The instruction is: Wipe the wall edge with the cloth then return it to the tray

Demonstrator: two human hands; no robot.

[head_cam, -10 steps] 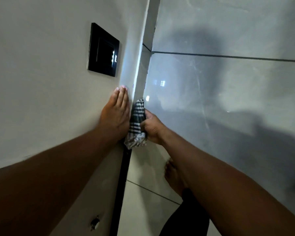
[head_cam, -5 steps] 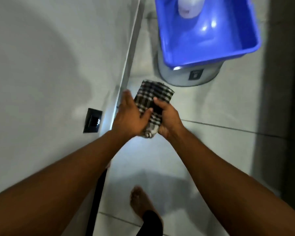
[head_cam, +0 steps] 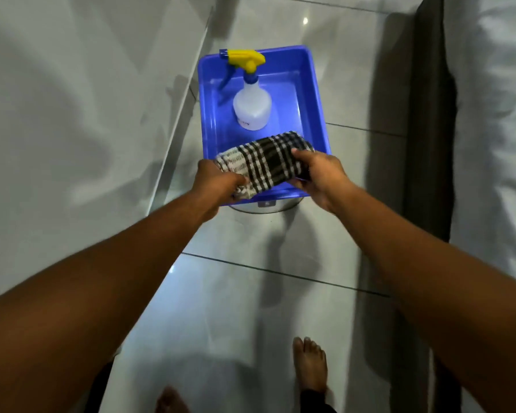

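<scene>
A black-and-white checked cloth (head_cam: 265,163) is stretched between both hands over the near end of a blue plastic tray (head_cam: 313,93). My left hand (head_cam: 218,181) grips the cloth's pale left end. The darker right end is held by my right hand (head_cam: 319,174), thumb on top. The tray stands on a round metal bin, beside the wall edge (head_cam: 182,114) on the left. Whether the cloth touches the tray floor is hidden.
A clear spray bottle (head_cam: 252,107) with a yellow trigger head stands upright at the tray's far end. The metal bin (head_cam: 265,205) shows under the tray's near rim. A bed with white sheets (head_cam: 495,144) is at right. My bare feet (head_cam: 310,365) are on the tiled floor.
My hands left the wall edge by the black switch plate. Both took the cloth, and I turned toward the tray. The cloth now hangs over its near end.
</scene>
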